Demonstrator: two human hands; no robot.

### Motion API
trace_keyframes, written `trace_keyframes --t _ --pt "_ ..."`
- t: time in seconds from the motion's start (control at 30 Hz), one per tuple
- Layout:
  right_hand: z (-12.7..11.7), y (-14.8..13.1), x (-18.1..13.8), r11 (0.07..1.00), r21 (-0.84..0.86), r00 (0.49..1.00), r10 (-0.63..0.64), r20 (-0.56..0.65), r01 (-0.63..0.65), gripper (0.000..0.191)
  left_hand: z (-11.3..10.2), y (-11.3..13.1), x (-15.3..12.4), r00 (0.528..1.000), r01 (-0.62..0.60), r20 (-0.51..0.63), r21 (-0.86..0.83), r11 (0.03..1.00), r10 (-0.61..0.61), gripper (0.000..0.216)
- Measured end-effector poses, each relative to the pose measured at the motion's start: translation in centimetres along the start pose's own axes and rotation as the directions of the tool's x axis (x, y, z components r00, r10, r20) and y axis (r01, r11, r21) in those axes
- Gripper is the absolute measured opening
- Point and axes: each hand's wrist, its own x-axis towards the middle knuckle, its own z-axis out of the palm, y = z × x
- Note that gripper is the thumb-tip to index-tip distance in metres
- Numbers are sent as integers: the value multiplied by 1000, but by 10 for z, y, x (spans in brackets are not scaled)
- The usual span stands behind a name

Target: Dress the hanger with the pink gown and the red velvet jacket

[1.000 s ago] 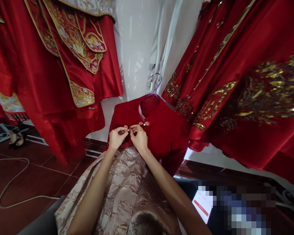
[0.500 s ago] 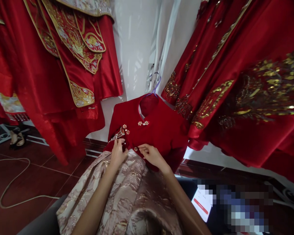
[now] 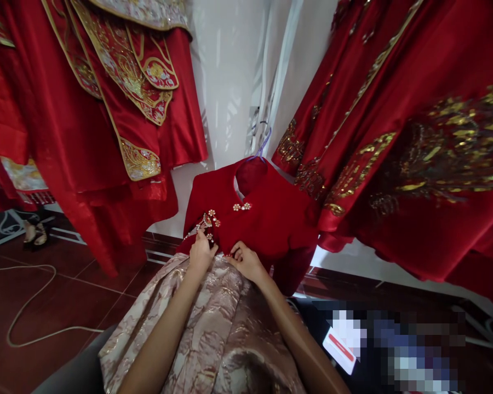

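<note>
A red velvet-like dress top (image 3: 267,205) hangs from a purple hanger (image 3: 262,148). Below it a pale pink and gold brocade skirt (image 3: 207,306) spreads over my lap. Beaded flower ornaments (image 3: 211,219) with a dangling tassel lie on the left of the chest, and a matching clasp (image 3: 242,207) sits at the collar. My left hand (image 3: 201,253) is closed on the red cloth just below the ornaments; its fingertips are partly hidden. Where red meets brocade, my right hand (image 3: 248,262) pinches a small beaded flower button (image 3: 229,255), mostly covered by its fingers.
Red embroidered garments (image 3: 143,153) hang at left, and red sequinned ones (image 3: 361,158) at right. A lit phone (image 3: 340,347) lies at lower right. On the tiled floor at left are a pale cable (image 3: 36,306) and a pair of shoes (image 3: 36,234).
My right hand has moved slightly down and left, and its fingers now cover most of the flower button. My left hand has shifted slightly on the cloth below the ornaments.
</note>
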Motion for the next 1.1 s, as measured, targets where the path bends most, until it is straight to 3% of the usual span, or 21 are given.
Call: trace_keyframes --t 0.1,0.27,0.43,0.53,0.63,0.73,0.93,1.1 --pt "-4 -2 0 998 -44 999 -51 -14 50 18 1 3 5 999 24 28 130 991 -27 36" --pt "-14 -9 -3 997 -32 998 -67 -13 67 20 0 0 -10 997 11 -81 111 994 -2 31" --pt "-28 -20 -7 981 194 998 11 61 -22 26 -22 2 -22 989 115 -111 161 980 -98 24" --pt "-41 -27 -10 943 323 991 40 125 -79 31 -34 15 -29 990 102 -113 171 980 -84 23" --pt "-53 -30 -12 912 393 987 65 144 -117 34 -32 24 -40 991 50 -131 86 995 -38 19" --pt "-61 -28 -12 897 424 989 80 127 -127 34 -12 21 -47 990 -27 -138 -90 996 15 16" --pt "-58 -29 -12 904 411 989 74 131 -122 33 20 0 -46 979 -122 -201 -447 886 33 36" --pt "-46 -35 -14 913 400 990 29 141 -84 33 18 -1 -47 970 -177 -231 -469 865 73 21"
